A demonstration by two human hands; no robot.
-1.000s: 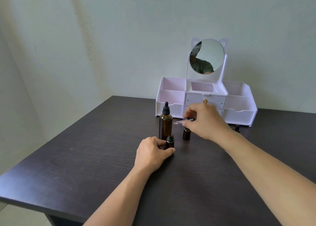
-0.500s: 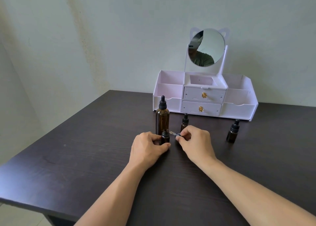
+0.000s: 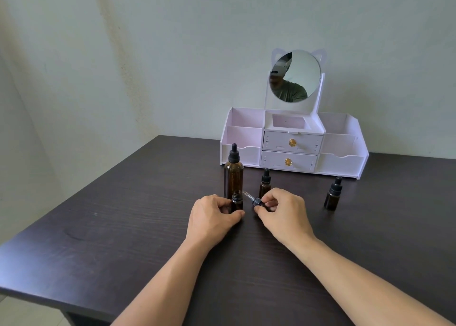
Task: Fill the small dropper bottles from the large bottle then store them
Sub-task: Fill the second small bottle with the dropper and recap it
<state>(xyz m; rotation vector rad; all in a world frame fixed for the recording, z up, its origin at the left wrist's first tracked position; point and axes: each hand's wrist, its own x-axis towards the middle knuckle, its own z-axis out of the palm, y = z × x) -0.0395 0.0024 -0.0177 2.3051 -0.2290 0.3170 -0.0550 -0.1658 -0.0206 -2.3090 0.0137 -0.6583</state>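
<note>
Amber glass dropper bottle (image 3: 237, 200), small, round and uncapped, stands on a dark wood-grain table (image 3: 123, 227), gripped by the left hand (image 3: 212, 216). Right hand (image 3: 281, 212) pinches its black ribbed dropper cap (image 3: 256, 201), clear pipette tilted toward the open neck. Large bottle (image 3: 233, 175) stands just behind, capped.

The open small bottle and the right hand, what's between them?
In the head view, only the glass dropper tube, held by the right hand, pointing toward the open small bottle gripped by the left hand.
</note>
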